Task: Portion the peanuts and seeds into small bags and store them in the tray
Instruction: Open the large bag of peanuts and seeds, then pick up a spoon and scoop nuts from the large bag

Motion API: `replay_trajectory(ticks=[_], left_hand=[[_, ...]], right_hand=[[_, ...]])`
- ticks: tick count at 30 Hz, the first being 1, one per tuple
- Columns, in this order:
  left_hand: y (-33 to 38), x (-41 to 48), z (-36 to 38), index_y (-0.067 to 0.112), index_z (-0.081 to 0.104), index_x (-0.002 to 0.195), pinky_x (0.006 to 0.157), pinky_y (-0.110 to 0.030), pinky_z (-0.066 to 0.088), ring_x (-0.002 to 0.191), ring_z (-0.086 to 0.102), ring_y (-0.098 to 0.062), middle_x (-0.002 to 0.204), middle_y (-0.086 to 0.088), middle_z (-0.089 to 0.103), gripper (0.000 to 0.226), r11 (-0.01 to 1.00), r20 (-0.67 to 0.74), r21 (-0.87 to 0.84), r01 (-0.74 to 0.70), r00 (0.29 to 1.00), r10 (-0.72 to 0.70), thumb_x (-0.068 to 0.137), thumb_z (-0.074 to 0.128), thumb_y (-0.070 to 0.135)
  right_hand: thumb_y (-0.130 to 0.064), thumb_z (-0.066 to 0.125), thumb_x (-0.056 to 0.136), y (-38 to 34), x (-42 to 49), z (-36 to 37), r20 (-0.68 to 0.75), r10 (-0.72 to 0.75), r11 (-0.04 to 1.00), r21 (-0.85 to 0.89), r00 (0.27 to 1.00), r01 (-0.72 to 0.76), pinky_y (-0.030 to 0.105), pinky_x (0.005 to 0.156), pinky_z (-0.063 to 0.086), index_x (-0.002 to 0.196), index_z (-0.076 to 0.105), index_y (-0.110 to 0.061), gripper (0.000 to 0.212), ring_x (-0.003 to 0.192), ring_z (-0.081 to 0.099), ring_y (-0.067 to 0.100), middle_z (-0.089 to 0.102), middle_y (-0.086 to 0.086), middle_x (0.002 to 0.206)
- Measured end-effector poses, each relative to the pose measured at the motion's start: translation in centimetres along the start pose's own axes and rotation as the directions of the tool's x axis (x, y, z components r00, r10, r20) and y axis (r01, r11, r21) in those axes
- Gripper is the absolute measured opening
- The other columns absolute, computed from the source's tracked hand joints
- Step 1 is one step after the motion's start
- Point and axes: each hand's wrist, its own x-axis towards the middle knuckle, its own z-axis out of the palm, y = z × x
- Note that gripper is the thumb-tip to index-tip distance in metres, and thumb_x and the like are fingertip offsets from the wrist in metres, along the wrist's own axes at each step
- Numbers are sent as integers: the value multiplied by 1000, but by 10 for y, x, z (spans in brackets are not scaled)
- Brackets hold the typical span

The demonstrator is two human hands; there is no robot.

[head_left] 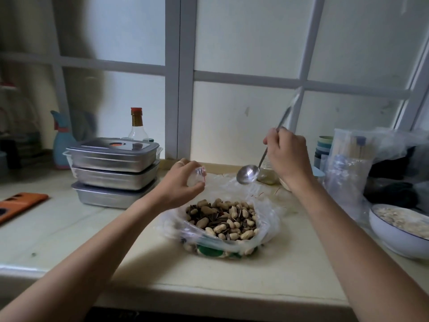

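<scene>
Head view: the left hand (180,182) pinches a small clear zip bag (197,176); the right hand (287,156) grips a long steel spoon (248,174), empty. Best hold the bag's mouth wide, low over the open plastic sack of pale peanuts and striped seeds (222,219) on the table (81,228), so spills drop back.

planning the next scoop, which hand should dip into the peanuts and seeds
Probably the right hand: it grips the spoon, bowl empty, just beyond the open bag of peanuts and seeds. The left hand holds the small bag.
</scene>
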Motion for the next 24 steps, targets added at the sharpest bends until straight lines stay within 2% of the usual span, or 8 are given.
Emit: replay_trajectory(ticks=[3,6,10,14,17,20,22,24], left_hand=[[11,-6,-11,18,62,126,96,-30,41,118,50,-13,126,2,56,33,998,117,58,-24,993,17,94,65,30],[20,-15,-14,19,60,125,96,-34,47,113,55,-16,122,0,61,35,989,259,139,-43,966,6,95,65,35],[27,-21,-13,16,60,121,90,-32,49,106,59,-17,119,-1,64,35,985,322,172,-13,946,-44,94,68,38],[31,-24,-14,13,61,116,88,-41,52,100,62,-24,112,-5,67,35,985,321,167,41,942,-94,93,68,39],[33,-26,-13,13,62,111,87,-45,52,98,64,-29,106,-7,68,37,988,321,136,73,940,-114,89,68,42],[35,-26,-13,14,60,108,81,-38,51,97,63,-26,104,-5,67,28,989,323,110,103,937,-133,93,68,36],[36,-25,-12,15,59,110,78,-35,50,96,62,-24,104,-3,66,28,988,322,96,118,936,-143,94,68,35],[35,-23,-11,15,59,114,77,-30,50,95,62,-19,104,1,65,30,988,324,78,135,934,-153,93,67,35]], right_hand=[[-25,36,108,-19,-9,-12,190,-12,991,-125,982,37,42,62,56,89,67,-3,43,65,65,26,69,9,76],[-23,36,109,-38,-20,-21,350,-29,966,-232,936,117,36,55,45,82,57,-7,37,62,59,27,59,8,69],[-24,34,111,-54,-30,-24,439,-67,924,-312,896,222,44,64,54,90,57,-7,35,65,60,27,60,9,74],[-20,35,110,-54,-44,-16,509,-75,926,-284,858,250,44,64,55,90,55,-10,30,65,60,25,58,7,74],[-18,34,110,-49,-48,-18,478,-17,952,-261,878,161,42,58,53,85,53,-7,33,63,63,28,58,9,72],[-17,31,110,-43,-52,-25,451,128,984,-172,883,-55,41,49,59,83,57,-1,40,48,68,22,66,16,70],[-13,31,108,-37,-54,-27,453,219,976,-110,864,-189,41,53,62,86,60,3,40,47,69,23,69,18,67],[-12,31,108,-30,-56,-27,446,305,947,-51,841,-316,33,52,60,88,64,4,41,50,70,26,71,17,64]])
